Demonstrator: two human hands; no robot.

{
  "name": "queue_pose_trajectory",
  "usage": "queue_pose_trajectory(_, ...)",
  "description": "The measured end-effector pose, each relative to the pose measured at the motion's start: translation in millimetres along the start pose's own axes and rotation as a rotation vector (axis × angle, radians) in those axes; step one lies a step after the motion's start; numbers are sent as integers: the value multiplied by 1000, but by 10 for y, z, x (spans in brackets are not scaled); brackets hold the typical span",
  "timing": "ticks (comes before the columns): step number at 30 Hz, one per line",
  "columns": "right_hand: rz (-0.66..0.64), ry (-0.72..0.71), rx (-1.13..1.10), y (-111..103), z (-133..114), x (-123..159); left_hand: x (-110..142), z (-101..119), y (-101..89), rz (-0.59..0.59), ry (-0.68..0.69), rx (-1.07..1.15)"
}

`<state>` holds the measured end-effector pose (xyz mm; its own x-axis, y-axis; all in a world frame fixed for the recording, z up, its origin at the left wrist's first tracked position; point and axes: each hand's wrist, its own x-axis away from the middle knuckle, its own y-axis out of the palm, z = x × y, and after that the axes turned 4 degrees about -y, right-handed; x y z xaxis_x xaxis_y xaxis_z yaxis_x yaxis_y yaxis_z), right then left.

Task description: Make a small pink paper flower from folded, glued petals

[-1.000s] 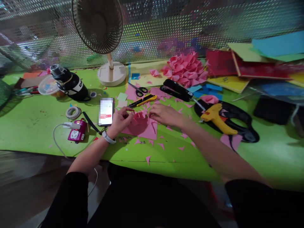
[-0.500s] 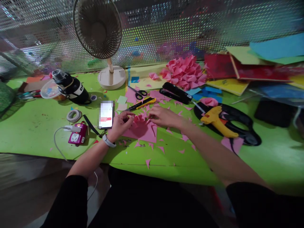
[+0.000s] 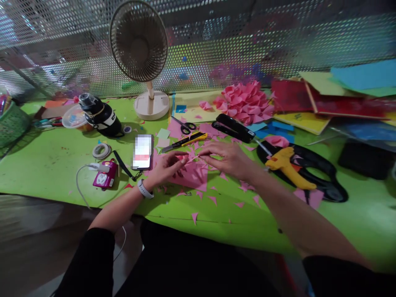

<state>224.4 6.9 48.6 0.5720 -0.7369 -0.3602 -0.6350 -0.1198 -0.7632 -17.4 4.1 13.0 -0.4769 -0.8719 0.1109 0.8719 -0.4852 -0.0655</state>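
Both hands are nearly closed: the left hand (image 3: 167, 168) has a bit of folded pink paper (image 3: 183, 157) at its fingertips, while the right hand (image 3: 227, 160) pinches the end of a thin pink strip (image 3: 194, 158). What just changed is that the strip now spans the gap between them, where a moment ago they were bunched around the folded paper, so I'd guess it's being worked fingertip to fingertip now. It's pretty blurry there, so strip and folded paper could be one piece. Going by size: one green table (image 3: 247, 231) under everything, one fan (image 3: 139, 47) beyond the left hand, one heap of pink folded pieces (image 3: 244, 103) beyond the right (too tangled to count), one black bottle (image 3: 103, 117) past the left, one yellow glue gun (image 3: 289, 169) right of the right hand, one black stapler (image 3: 233, 128) just beyond it, one pink sheet (image 3: 196, 177) below both, one phone (image 3: 142, 152) beside the left, then one pair of scissors (image 3: 186, 127) and one cutter (image 3: 194, 138) beyond the gap. Smallest are pink scraps (image 3: 194, 217), over ten, mostly nearer the body than the hands.
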Motion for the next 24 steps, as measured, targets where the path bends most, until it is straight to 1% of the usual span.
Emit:
queue_pose_trajectory(1, 27, -19, 37, 31, -18, 12, 8, 7, 8, -34, -16, -2)
queue_pose_trajectory(2, 59, -36, 85, 67, -31, 23, 18, 11, 21, -35, -20, 1)
queue_pose_trajectory(3, 95, -54, 141, 106, -42, 34, 30, 13, 38, 3, -7, 11)
queue_pose_trajectory(5, 174, -98, 271, 181, -64, 53, 60, 13, 80, 132, 52, 42)
queue_pose_trajectory(6, 205, -119, 344, 216, -79, 60, 75, 11, 103, 177, 73, 58)
queue_pose_trajectory(7, 227, -137, 419, 251, -96, 66, 91, 9, 125, 185, 69, 75)
queue_pose_trajectory(8, 246, -157, 495, 285, -117, 72, 105, 7, 146, 152, 35, 94)
queue_pose_trajectory(10, 280, -194, 628, 351, -163, 80, 123, -2, 178, 51, -80, 152)
queue_pose_trajectory(12, 310, -238, 715, 411, -209, 85, 124, -18, 197, 20, -177, 250)
queue_pose_trajectory(15, 339, -300, 771, 478, -261, 88, 97, -54, 206, 64, -266, 434)
queue_pose_trajectory(18, 357, -369, 774, 521, -291, 86, 63, -80, 202, 110, -305, 560)
queue_pose_trajectory(21, 351, -413, 776, 551, -304, 86, 53, -78, 190, 151, -273, 554)
queue_pose_trajectory(23, 345, -411, 722, 550, -302, 89, 62, -68, 176, 167, -197, 486)
queue_pose_trajectory(24, 346, -394, 664, 539, -299, 91, 70, -63, 168, 156, -151, 435)
